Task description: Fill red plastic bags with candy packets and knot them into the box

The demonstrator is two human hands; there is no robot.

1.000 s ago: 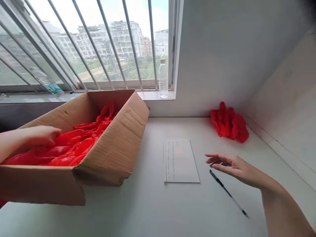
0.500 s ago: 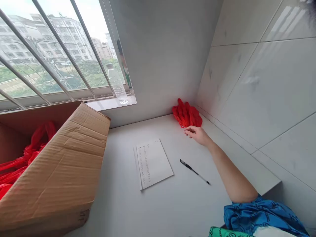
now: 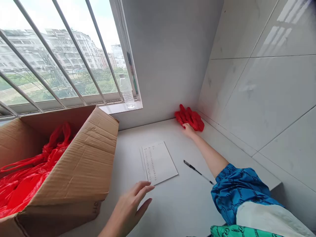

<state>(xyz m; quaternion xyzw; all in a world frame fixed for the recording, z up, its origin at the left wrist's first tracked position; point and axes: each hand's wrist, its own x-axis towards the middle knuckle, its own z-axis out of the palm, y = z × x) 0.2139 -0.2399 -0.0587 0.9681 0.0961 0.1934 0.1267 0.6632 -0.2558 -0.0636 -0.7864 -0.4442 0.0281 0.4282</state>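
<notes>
A bunched red plastic bag [image 3: 191, 118] lies at the back of the white table, in the corner of the walls. My right hand [image 3: 189, 129] is at its front edge, fingers closed on a bit of the red plastic; the fingertips are partly hidden. My left hand [image 3: 132, 205] hovers at the lower middle, fingers stretched and thumb apart, holding nothing. Just beyond its fingertips is a white notebook [image 3: 163, 163] with rows of handwriting. To the right of the notebook, a black pen [image 3: 195, 169] lies slantwise on the table.
On the left stands an open cardboard box [image 3: 81, 158] with red plastic bags [image 3: 32, 174] inside. A clear bottle [image 3: 127, 92] stands on the windowsill by the barred window. Tiled wall [image 3: 271, 95] bounds the table on the right.
My left hand has come into view from below. My right hand has moved forward onto the red plastic bag and closed on its edge. The view has shifted left.
</notes>
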